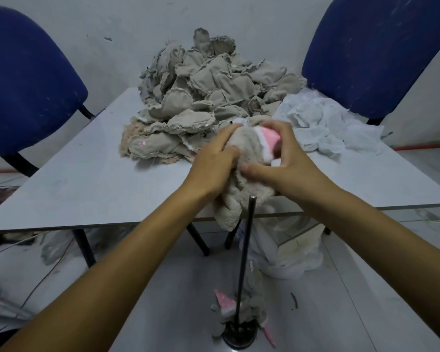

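Note:
A beige fleecy fabric piece (241, 196) with a pink and white part (268, 138) is held over the near edge of the grey table (87, 189). My left hand (214, 161) grips its left side with curled fingers. My right hand (287, 161) curls round the pink end, thumb pressing on the beige fleece. Directly below the piece, a thin black metal rod (245, 250) stands upright on a round base (239, 336) on the floor; its tip touches the fabric's lower part.
A big heap of beige sewn fabric pieces (201, 97) fills the table's far middle, with white gauzy material (325, 123) to its right. Blue chairs (26, 80) (381, 49) stand on either side. Fabric scraps (252, 301) lie around the rod base, a white bag (290, 252) under the table.

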Motion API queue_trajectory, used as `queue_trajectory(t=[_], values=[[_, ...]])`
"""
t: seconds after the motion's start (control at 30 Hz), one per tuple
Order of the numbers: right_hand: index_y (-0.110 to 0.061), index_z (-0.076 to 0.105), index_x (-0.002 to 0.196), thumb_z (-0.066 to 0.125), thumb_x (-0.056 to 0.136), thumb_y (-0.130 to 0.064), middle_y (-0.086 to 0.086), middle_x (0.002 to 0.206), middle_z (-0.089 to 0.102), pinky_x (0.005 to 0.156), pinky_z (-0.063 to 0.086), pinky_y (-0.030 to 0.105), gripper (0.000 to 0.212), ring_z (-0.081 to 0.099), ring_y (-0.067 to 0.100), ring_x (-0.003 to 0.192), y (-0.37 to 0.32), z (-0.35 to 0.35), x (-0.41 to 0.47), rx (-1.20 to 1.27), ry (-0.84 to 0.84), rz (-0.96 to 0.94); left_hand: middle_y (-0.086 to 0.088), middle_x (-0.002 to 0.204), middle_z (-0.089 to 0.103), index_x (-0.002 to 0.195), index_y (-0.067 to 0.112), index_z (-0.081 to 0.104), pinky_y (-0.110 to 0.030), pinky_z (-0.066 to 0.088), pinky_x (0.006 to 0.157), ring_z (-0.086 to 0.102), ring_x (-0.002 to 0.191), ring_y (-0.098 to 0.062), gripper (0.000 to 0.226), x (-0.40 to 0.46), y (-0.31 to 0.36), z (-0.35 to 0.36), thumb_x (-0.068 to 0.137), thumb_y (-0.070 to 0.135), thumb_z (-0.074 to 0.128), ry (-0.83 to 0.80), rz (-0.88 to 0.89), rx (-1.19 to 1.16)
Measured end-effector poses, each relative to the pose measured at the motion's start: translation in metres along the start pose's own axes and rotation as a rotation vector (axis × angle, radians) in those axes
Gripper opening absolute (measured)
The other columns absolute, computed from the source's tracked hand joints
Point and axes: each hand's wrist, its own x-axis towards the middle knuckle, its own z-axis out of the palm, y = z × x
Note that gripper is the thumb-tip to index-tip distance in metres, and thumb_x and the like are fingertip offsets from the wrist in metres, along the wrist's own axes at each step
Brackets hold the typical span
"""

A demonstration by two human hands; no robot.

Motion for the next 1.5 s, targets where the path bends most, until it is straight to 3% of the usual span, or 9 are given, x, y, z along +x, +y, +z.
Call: queue_trajectory(t=[0.13, 0.27, 0.4, 0.53, 0.6, 0.7, 0.97, 1.13, 1.5], values=[[-0.027, 0.05, 0.126, 0.076, 0.079, -0.003, 0.003, 0.114, 0.061, 0.078, 0.06, 0.041, 0.059, 0.066, 0.016, 0.097, -0.001, 0.001, -0.004, 0.041, 0.059, -0.041, -0.003, 0.122, 0.068, 0.128, 0.033, 0.059, -0.033, 0.054, 0.094, 0.065, 0.112, -0.02, 0.066, -0.001, 0.0, -0.007, 0.067, 0.008, 0.059, -0.257, -0.029, -0.272], [-0.027, 0.048, 0.13, 0.072, 0.082, 0.003, -0.008, 0.115, 0.058, 0.069, 0.053, 0.023, 0.061, 0.063, 0.005, 0.09, -0.013, -0.008, -0.001, 0.035, -0.144, -0.138, -0.006, 0.105, 0.076, 0.123, 0.015, 0.068, -0.04, 0.06, 0.086, 0.072, 0.096, -0.021, 0.056, -0.002, -0.005, -0.015, 0.074, -0.01, 0.059, -0.005, -0.082, -0.328], [-0.019, 0.048, 0.127, 0.063, 0.078, 0.015, -0.001, 0.121, 0.054, 0.079, 0.053, 0.035, 0.061, 0.06, 0.021, 0.097, -0.017, 0.002, 0.0, -0.046, -0.151, -0.221, 0.007, 0.104, 0.073, 0.114, 0.028, 0.07, -0.038, 0.057, 0.086, 0.068, 0.095, -0.009, 0.056, -0.007, -0.008, -0.01, 0.072, -0.008, 0.058, 0.244, 0.088, 0.045], [-0.031, 0.043, 0.133, 0.056, 0.08, 0.014, 0.021, 0.115, 0.059, 0.072, 0.056, 0.054, 0.07, 0.062, 0.041, 0.093, -0.019, -0.001, 0.005, 0.056, -0.101, -0.144, -0.007, 0.109, 0.064, 0.139, 0.033, 0.048, -0.023, 0.052, 0.056, 0.065, 0.074, -0.009, 0.077, -0.003, 0.002, -0.018, 0.07, 0.002, 0.059, -0.084, -0.195, -0.441], [-0.033, 0.043, 0.133, 0.053, 0.079, 0.011, 0.026, 0.112, 0.062, 0.072, 0.055, 0.058, 0.07, 0.061, 0.047, 0.091, -0.02, -0.008, 0.005, 0.107, -0.119, -0.134, -0.007, 0.128, 0.063, 0.144, 0.036, 0.042, -0.029, 0.054, 0.078, 0.064, 0.103, -0.021, 0.083, -0.001, 0.002, -0.026, 0.068, 0.011, 0.062, -0.208, -0.321, -0.629], [-0.025, 0.046, 0.13, 0.047, 0.07, 0.013, -0.004, 0.1, 0.069, 0.063, 0.054, 0.034, 0.071, 0.062, 0.025, 0.081, -0.022, -0.011, 0.002, 0.174, -0.19, -0.177, -0.015, 0.144, 0.053, 0.144, 0.024, 0.047, -0.051, 0.034, 0.114, 0.047, 0.135, -0.04, 0.069, -0.005, 0.006, -0.034, 0.079, 0.007, 0.062, -0.409, -0.284, -0.81], [-0.018, 0.057, 0.122, 0.066, 0.087, -0.002, 0.001, 0.1, 0.069, 0.078, 0.059, 0.037, 0.039, 0.068, 0.021, 0.092, -0.029, -0.029, 0.011, -0.103, 0.121, -0.26, -0.007, 0.077, 0.07, 0.082, 0.012, 0.068, -0.033, 0.059, 0.063, 0.068, 0.073, -0.023, 0.018, -0.002, 0.029, -0.045, 0.074, 0.001, 0.081, 0.089, 0.141, -0.18], [-0.008, 0.072, 0.11, 0.066, 0.09, -0.014, 0.002, 0.099, 0.061, 0.072, 0.042, 0.015, 0.021, 0.056, 0.018, 0.09, -0.02, -0.031, 0.012, -0.59, 0.236, -0.451, -0.005, 0.098, 0.072, 0.102, 0.016, 0.074, -0.035, 0.057, 0.083, 0.069, 0.094, -0.019, 0.025, -0.002, 0.035, -0.044, 0.08, 0.007, 0.079, 0.144, 0.286, 0.102], [-0.01, 0.068, 0.119, 0.064, 0.095, -0.017, 0.005, 0.108, 0.071, 0.082, 0.052, 0.024, 0.025, 0.063, 0.016, 0.091, -0.027, -0.039, 0.014, -0.717, 0.258, -0.526, -0.004, 0.105, 0.073, 0.104, 0.014, 0.074, -0.037, 0.06, 0.086, 0.07, 0.099, -0.016, 0.024, 0.0, 0.037, -0.046, 0.082, 0.003, 0.076, 0.208, 0.273, -0.02]])
